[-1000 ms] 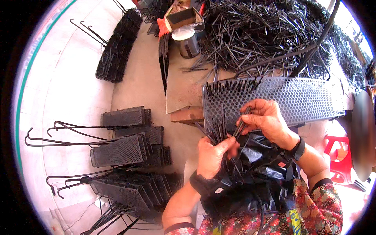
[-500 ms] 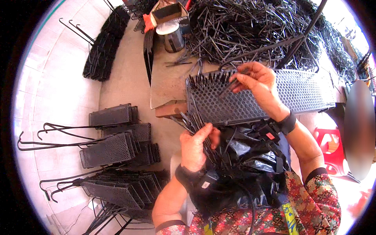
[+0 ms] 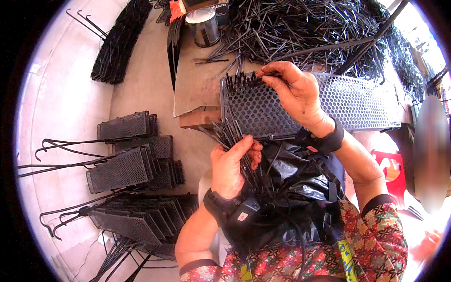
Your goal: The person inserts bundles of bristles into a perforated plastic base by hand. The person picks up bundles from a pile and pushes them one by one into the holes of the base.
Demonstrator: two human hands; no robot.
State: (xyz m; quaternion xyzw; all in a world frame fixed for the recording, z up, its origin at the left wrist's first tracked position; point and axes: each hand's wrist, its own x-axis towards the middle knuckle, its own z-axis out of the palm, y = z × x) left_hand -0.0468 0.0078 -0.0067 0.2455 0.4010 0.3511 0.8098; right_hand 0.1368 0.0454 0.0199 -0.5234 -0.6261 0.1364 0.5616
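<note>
A long black perforated panel point(image 3: 347, 105) lies across in front of me, full of round holes. Short black bristles point(image 3: 238, 81) stand up in a row along its far left edge. At that row, the thumb and fingers of my right hand point(image 3: 298, 96) pinch a dark strip, mostly hidden behind the fingertips. Nearer to me, my left hand point(image 3: 229, 168) is closed round a bundle of thin black strips point(image 3: 228, 132). The bundle's ends fan out past the thumb, beside the panel's near left corner.
A large heap of loose black strips point(image 3: 300, 28) covers the far side of the table. A tin point(image 3: 205, 35) stands left of it. Stacked perforated panels with hooked rods point(image 3: 124, 171) lie on the floor at left. A red stool point(image 3: 391, 176) is at right.
My right hand has moved left and away from me along the panel, bringing its fingertips to the bristle row. My left hand still holds the bundle. The whole view has shifted slightly.
</note>
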